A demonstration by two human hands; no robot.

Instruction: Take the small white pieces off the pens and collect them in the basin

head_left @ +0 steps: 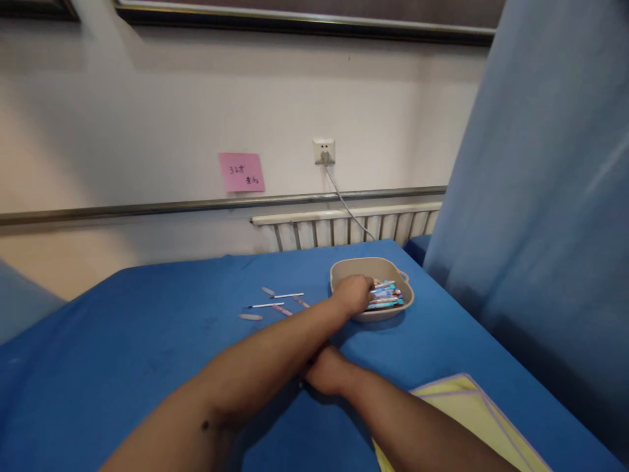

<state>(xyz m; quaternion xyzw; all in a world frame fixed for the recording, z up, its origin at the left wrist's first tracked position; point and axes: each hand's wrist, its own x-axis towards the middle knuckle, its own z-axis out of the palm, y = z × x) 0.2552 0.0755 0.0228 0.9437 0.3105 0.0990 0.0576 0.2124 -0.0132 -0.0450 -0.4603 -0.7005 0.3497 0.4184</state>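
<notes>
My left hand (354, 294) reaches across to the right, over my right forearm, into a beige basket (344, 267). Its fingers are curled down at a bundle of blue and white pens (386, 295) lying inside; whether one is gripped is hidden. Below the left forearm is my right hand (326, 371), closed, its fingertips mostly covered by that arm. A tiny light tip shows by it, too small to name. Left of the basket lie thin white pen refills (268, 305), pinkish patterned tubes (282, 310) and pale, translucent short pieces (251, 317).
A blue sheet (162, 341) covers the table. At the near right lies a folded yellow cloth (472, 413) with a purple edge. A blue curtain (540, 164) hangs on the right. Behind are a white rail (304, 216), a wall socket (324, 151) with a cord, and a pink note (242, 172).
</notes>
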